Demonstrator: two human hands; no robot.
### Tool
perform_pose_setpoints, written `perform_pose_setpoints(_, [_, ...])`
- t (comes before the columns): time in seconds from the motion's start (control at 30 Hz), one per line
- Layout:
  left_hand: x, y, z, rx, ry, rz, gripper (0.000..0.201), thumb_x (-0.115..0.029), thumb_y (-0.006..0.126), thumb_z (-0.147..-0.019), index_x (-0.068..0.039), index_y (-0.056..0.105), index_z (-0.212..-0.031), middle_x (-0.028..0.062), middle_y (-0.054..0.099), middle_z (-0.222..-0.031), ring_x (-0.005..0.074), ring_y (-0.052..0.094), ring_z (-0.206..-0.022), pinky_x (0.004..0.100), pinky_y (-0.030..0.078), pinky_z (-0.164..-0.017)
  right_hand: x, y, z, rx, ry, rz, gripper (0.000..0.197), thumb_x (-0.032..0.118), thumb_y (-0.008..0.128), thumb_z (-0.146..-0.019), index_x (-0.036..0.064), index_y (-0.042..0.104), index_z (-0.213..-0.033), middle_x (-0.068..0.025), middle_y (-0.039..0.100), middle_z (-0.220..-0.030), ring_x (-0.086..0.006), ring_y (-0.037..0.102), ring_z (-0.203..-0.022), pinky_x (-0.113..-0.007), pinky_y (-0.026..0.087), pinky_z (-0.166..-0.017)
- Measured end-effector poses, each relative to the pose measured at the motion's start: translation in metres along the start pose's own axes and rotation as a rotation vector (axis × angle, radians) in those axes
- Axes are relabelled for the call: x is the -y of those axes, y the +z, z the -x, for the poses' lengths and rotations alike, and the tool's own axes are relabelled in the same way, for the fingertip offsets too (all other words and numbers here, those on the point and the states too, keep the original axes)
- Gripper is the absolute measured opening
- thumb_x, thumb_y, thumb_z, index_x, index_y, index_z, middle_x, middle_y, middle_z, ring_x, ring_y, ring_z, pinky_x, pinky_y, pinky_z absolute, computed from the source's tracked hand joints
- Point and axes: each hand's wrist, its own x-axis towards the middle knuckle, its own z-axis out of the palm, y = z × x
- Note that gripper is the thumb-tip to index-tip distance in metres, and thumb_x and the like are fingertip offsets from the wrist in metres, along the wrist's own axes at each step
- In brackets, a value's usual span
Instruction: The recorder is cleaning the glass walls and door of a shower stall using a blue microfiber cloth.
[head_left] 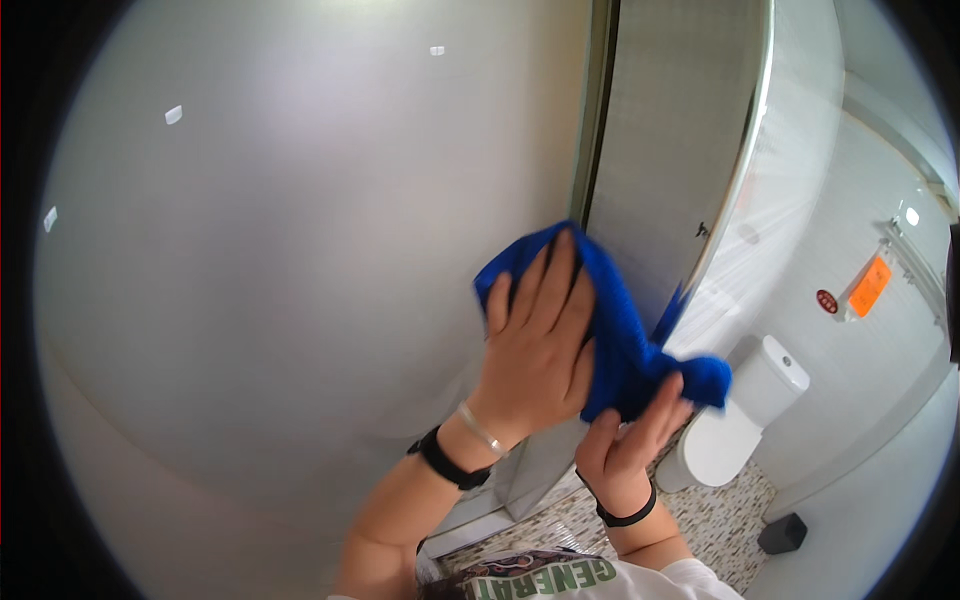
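Pebble mosaic floor [720, 520], white toilet [745, 420], dark bin [782, 533]

I'm in a bathroom: a white toilet [745, 415] stands on the pebble-mosaic floor [715, 520], white tiled walls [860, 200] surround it, and a frosted glass shower door [300, 280] is before me.
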Motion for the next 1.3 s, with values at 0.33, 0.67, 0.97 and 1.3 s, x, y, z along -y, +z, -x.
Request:
perform_pose_setpoints(0.33, [-0.021,0.037,-0.006,-0.014,0.082,0.311,0.061,-0.03,0.039,-0.088,0.008,0.038,-0.135,0.0309,0.029,-0.145,0.0437,0.032,-0.133,0.0598,0.007,-0.108,-0.038,0.003,-0.029,0.072,-0.034,-0.039,0.06,0.02,0.05,-0.09,-0.011,0.032,-0.137,-0.03,0.039,-0.138,-0.0491,0.032,-0.131,-0.057,0.019,-0.109])
perform_pose_setpoints(0.67, [-0.024,0.006,-0.072,-0.159,0.352,0.283,0.06,-0.022,0.049,-0.087,0.007,0.037,-0.137,0.0347,0.032,-0.141,0.0514,0.037,-0.126,0.055,0.028,-0.106,-0.032,0.003,-0.038,0.018,-0.039,-0.086,0.054,0.019,0.05,-0.089,-0.0033,0.038,-0.137,-0.023,0.037,-0.143,-0.041,0.032,-0.131,-0.05,0.019,-0.109])
perform_pose_setpoints(0.97, [-0.015,0.032,0.009,-0.052,0.114,0.444,0.059,-0.022,0.051,-0.085,0.01,0.038,-0.133,0.0339,0.033,-0.141,0.0483,0.036,-0.128,0.0542,0.028,-0.107,-0.039,0.01,0.011,0.232,-0.057,-0.12,0.074,0.043,0.044,-0.09,-0.0038,0.025,-0.144,-0.0221,0.02,-0.149,-0.0389,0.014,-0.139,-0.048,0.005,-0.113])
perform_pose_setpoints(1.3, [-0.006,0.022,-0.033,-0.163,0.072,0.411,0.068,-0.024,0.047,-0.086,0.015,0.026,-0.137,0.0381,0.021,-0.144,0.0519,0.026,-0.133,0.0516,0.022,-0.11,-0.035,0.004,-0.032,0.001,0.015,-0.208,0.067,0.048,0.038,-0.095,-0.0036,0.041,-0.138,-0.0206,0.036,-0.133,-0.0323,0.033,-0.121,-0.041,0.026,-0.104])
